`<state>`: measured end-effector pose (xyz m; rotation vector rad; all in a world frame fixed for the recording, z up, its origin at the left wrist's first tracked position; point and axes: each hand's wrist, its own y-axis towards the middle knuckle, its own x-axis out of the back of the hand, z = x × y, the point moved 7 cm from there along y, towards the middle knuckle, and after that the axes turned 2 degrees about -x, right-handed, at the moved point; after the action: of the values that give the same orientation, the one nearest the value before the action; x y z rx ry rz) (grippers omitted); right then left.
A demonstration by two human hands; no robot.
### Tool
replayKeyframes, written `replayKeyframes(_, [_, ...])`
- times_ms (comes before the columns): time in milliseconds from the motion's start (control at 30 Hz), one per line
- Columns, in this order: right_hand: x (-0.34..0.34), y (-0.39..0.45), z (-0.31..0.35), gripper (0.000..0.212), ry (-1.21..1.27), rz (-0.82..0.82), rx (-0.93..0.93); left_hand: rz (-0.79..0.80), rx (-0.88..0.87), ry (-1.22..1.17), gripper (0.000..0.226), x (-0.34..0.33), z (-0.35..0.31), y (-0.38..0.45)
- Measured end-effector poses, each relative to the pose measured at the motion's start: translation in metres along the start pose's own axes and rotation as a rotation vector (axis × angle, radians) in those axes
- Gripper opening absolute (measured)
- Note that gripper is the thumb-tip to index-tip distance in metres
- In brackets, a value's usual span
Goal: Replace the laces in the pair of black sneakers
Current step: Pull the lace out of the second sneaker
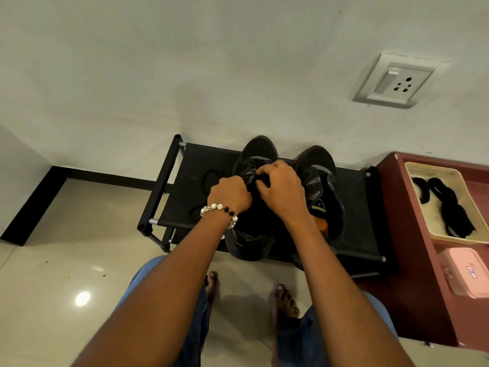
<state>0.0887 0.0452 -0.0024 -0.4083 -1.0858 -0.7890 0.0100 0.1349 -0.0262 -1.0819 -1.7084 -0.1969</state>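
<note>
Dim indoor light; glare spot on floor (82, 298); wide-angle edge warp; sharp focus.

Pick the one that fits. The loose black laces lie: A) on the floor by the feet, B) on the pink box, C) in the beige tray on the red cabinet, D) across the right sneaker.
C: the black laces lie inside the beige tray on the red cabinet, to the right of the rack, while both hands work at the left sneaker.
</note>
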Motion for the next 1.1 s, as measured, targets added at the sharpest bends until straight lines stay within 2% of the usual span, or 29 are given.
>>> replayKeyframes(100, [0.009,-0.003,0.005,0.017,0.001,-0.107,0.0,0.001,-0.007,0.026,0.019,-0.002,0.0,0.001])
replayKeyframes(167, [0.01,-0.004,-0.002,0.014,0.127,-0.158,-0.117,0.003,-0.013,0.047,0.018,-0.002,-0.001,0.001])
replayKeyframes(233, [0.013,-0.005,-0.02,0.013,0.486,-0.218,-0.358,0.011,-0.016,0.049,0.017,0.0,0.0,0.001])
replayKeyframes(333, [0.01,-0.012,-0.046,0.019,1.233,-0.271,-0.763,0.026,-0.02,0.041,0.018,0.001,-0.001,0.0])
replayKeyframes(367, [0.009,-0.014,-0.051,0.022,1.314,-0.267,-0.832,0.026,-0.017,0.04,0.018,0.0,-0.001,0.0])
replayKeyframes(400, [0.009,-0.015,-0.054,0.021,1.303,-0.262,-0.857,0.024,-0.012,0.038,0.019,-0.001,-0.001,0.0])
replayKeyframes(467, [0.014,-0.013,-0.057,0.017,1.105,-0.263,-0.803,0.023,-0.003,0.03,0.023,-0.002,-0.001,0.001])
replayKeyframes(633, [0.029,-0.002,-0.026,0.019,0.309,-0.219,-0.288,0.019,0.001,0.02,0.021,-0.002,0.0,0.003])
replayKeyframes(733, [0.017,-0.002,-0.003,0.02,0.062,-0.108,-0.082,0.016,-0.014,0.038,0.015,-0.004,-0.001,0.005])
replayKeyframes(900, [0.006,-0.002,0.008,0.028,-0.164,-0.021,0.036,0.019,-0.018,0.039,0.018,-0.007,0.001,0.009])
replayKeyframes(967, [0.004,-0.003,0.01,0.025,-0.219,-0.043,0.059,0.007,-0.019,0.051,0.018,-0.006,0.001,0.009])
replayKeyframes(1033, [0.005,-0.004,0.013,0.016,-0.194,-0.091,0.063,-0.009,-0.022,0.068,0.017,-0.006,0.0,0.008])
replayKeyframes(1100, [0.006,-0.003,0.01,0.011,-0.018,-0.117,0.02,-0.012,-0.028,0.074,0.017,-0.006,-0.001,0.008])
